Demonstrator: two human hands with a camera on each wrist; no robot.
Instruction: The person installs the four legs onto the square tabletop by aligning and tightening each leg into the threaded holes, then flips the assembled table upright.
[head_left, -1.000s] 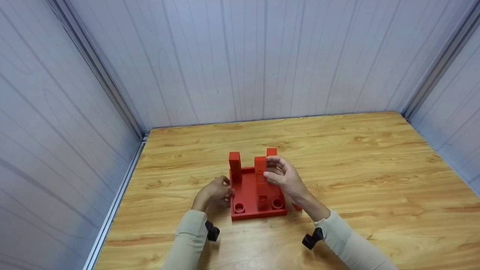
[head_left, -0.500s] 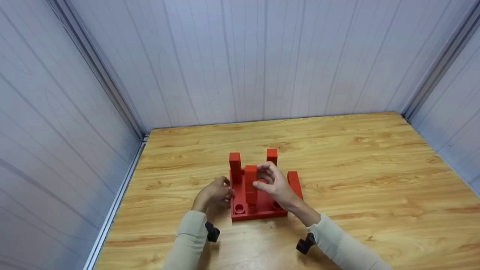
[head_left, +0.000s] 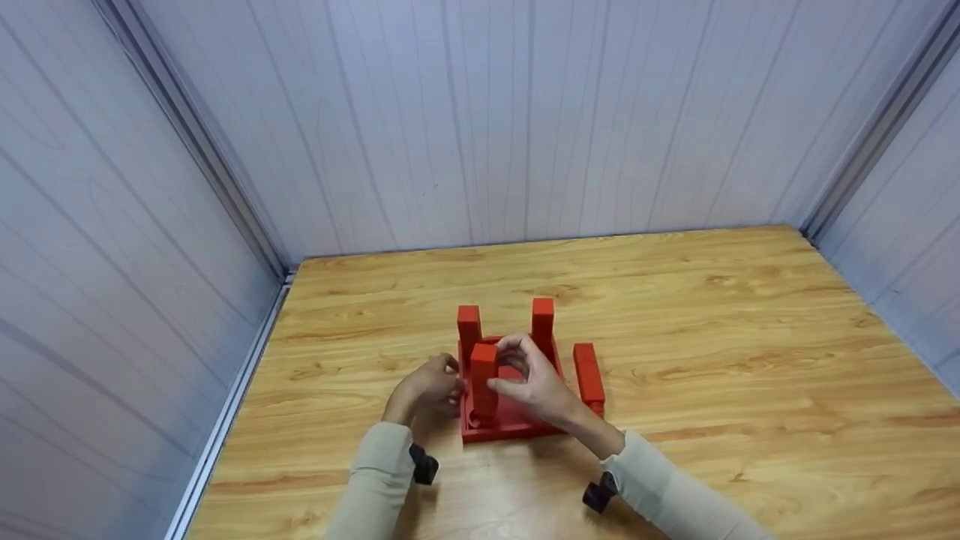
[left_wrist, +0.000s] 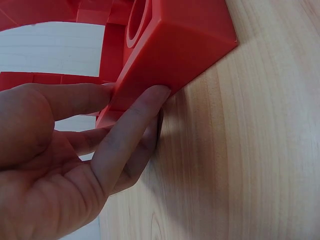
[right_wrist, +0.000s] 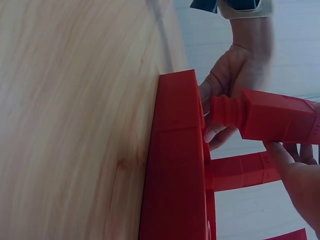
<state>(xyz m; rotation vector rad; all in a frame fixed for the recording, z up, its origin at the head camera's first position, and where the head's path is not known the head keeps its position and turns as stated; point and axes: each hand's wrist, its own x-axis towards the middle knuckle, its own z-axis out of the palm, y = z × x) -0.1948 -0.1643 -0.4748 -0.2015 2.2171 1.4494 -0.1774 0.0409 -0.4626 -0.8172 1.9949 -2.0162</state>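
Observation:
A red square base (head_left: pixel 525 430) with a raised rim lies on the wooden table. My left hand (head_left: pixel 431 381) pinches its left rim; the left wrist view shows thumb and fingers on either side of the wall (left_wrist: pixel 180 50), below a round socket (left_wrist: pixel 137 22). My right hand (head_left: pixel 534 386) holds a red block-shaped leg (head_left: pixel 484 375) upright over the near-left corner. In the right wrist view the leg's threaded end (right_wrist: pixel 227 111) points toward the base, close over its rim. Two more red legs, back left (head_left: pixel 469 324) and back right (head_left: pixel 543 319), stand up from the base.
Another red leg (head_left: pixel 589 375) lies on the table (head_left: pixel 712 322) to the right of the base, its narrow end toward me. Pale panel walls (head_left: pixel 487 127) enclose the table at the back and both sides.
My right hand has carried the leg left and down, from over the middle of the base to its near-left corner. The left hand stays at the rim.

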